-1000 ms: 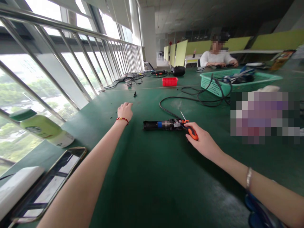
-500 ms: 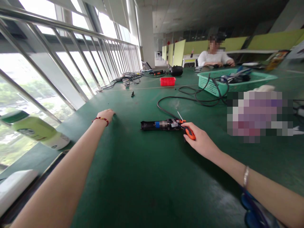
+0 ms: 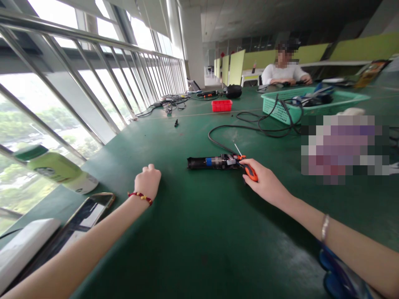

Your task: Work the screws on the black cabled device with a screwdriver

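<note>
An opened black device with blue and metal parts (image 3: 213, 162) lies on the green table (image 3: 202, 232), a black cable running from it. My right hand (image 3: 264, 185) grips an orange-handled screwdriver (image 3: 249, 169), whose thin shaft points up and away beside the device's right end. My left hand (image 3: 147, 181) is curled into a fist resting on the table left of the device, apart from it; whether anything is inside the fist is hidden. A red bead bracelet sits on that wrist.
A phone (image 3: 77, 224) and a green-white bottle (image 3: 57, 168) lie at the left edge by the railing. A red box (image 3: 221, 106), a teal basket (image 3: 311, 106) with cables, and a coiled black cable (image 3: 264, 126) lie farther back. A seated person (image 3: 283, 72) works at the far end.
My left hand has drawn back toward me from the far left of the table and closed into a fist. My right hand with the screwdriver has hardly moved.
</note>
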Tool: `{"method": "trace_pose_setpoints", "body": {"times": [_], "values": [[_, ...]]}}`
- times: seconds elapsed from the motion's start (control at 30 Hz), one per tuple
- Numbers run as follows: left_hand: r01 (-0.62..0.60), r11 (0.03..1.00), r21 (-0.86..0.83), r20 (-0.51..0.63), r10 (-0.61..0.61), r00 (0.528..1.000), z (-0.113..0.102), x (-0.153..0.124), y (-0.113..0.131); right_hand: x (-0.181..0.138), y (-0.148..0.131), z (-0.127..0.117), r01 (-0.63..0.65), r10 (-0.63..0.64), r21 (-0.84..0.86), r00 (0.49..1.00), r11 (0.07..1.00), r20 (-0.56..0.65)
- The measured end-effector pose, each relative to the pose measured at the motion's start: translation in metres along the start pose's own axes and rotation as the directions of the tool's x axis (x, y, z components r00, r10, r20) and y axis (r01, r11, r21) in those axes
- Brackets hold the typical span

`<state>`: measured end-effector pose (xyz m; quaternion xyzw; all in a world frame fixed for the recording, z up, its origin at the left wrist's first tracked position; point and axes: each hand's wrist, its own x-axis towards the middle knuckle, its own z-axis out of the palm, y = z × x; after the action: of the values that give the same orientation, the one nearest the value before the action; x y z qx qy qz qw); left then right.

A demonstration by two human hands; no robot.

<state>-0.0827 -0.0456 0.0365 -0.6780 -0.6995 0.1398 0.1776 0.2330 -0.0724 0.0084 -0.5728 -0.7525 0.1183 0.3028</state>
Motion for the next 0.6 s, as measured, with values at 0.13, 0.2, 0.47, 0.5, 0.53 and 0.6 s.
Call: {"method": "trace_pose_setpoints", "body": {"times": [0.13,0.2,0.47,0.5,0.53,0.6], "values": [[-0.094,0.994,0.046,-0.054,0.097,0.994,-0.01,-0.037,0.025,0.0,-0.002,-0.001,-0.021,0.021,-0.015,1.0,1.0,0.013],[-0.182,0.982,0.05,-0.112,0.186,0.976,-0.013,-0.053,0.039,0.0,-0.003,-0.002,-0.037,0.037,-0.015,0.999,0.999,0.016],[-0.683,0.73,0.016,-0.439,0.619,0.651,-0.036,-0.059,0.116,0.0,0.003,0.001,-0.003,0.003,-0.002,1.0,1.0,-0.007],[-0.706,0.709,0.006,-0.455,0.63,0.629,-0.039,-0.054,0.124,0.0,0.004,0.002,0.004,-0.003,0.005,1.0,1.0,-0.008],[-0.719,0.695,-0.007,-0.464,0.635,0.618,-0.041,-0.049,0.131,0.001,0.005,0.003,0.009,-0.009,0.012,1.0,1.0,-0.011],[-0.725,0.688,-0.042,-0.471,0.626,0.622,-0.041,-0.039,0.138,0.001,0.007,0.003,0.017,-0.017,0.025,1.0,1.0,-0.015]]}}
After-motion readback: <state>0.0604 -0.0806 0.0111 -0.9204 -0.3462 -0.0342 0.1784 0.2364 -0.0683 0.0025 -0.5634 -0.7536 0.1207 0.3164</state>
